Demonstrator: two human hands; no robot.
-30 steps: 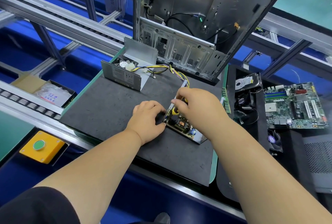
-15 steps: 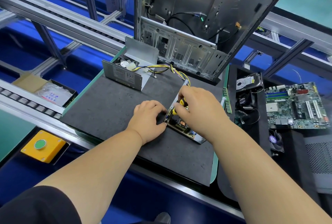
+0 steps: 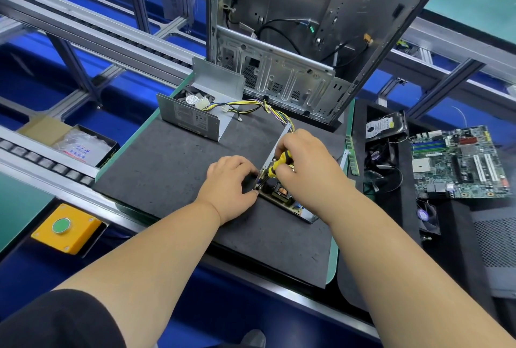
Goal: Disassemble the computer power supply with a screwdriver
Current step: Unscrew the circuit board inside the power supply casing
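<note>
- Head view: we have the opened power supply (image 3: pixel 282 194) lying on the dark worktop (image 3: pixel 167 180), its circuit board exposed, right under both hands.
- Our right hand (image 3: pixel 307 169) is curled round the yellow-and-black screwdriver (image 3: pixel 279 164); the tip slants down to the board's corner beside the left fingertips. We cannot see the tip itself.
- Our left hand (image 3: pixel 231 188) pinches the near-left corner of the casing, fingers bent, bracing it.
- Beyond the left hand, well apart: the removed cover with fan (image 3: pixel 192 116), joined by a wire bundle (image 3: pixel 268 107) running back past the right hand.
- Step in hand, we judge: loosening a board screw. Next calls for steady downward pressure, then lifting the screw clear.
</note>
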